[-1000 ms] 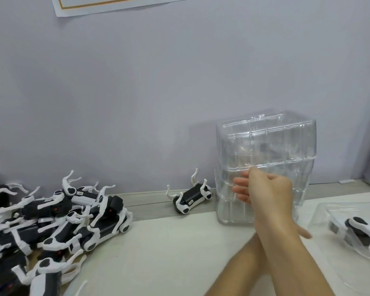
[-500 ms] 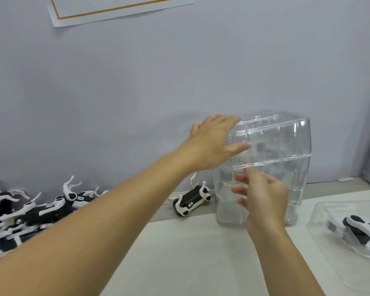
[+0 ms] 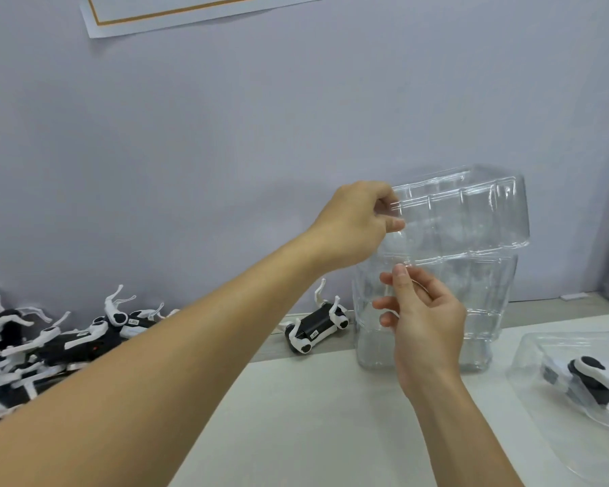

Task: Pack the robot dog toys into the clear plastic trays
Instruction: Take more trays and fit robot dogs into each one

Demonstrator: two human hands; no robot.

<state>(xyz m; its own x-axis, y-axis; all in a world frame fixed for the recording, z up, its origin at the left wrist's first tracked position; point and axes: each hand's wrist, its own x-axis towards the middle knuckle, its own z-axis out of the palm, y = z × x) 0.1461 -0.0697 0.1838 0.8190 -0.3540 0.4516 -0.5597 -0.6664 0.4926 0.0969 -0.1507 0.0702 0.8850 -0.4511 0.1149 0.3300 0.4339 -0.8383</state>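
A stack of clear plastic trays stands on the table against the wall. My left hand grips the left edge of the top clear tray, which is raised and tilted off the stack. My right hand is in front of the stack, thumb tip at the lifted tray's lower edge, fingers loosely curled; whether it holds anything is unclear. A pile of black and white robot dog toys lies at the left. One robot dog lies on its back beside the stack. Another toy sits in a tray at the right.
A grey wall rises just behind the table, with a paper sheet taped high on it. The pale tabletop lies in front of the stack between my arms. Something grey shows at the far right edge.
My left hand has closed on the top tray's left edge and lifted it off the stack, tilting it. My right hand shifted slightly under the tray's lower edge.
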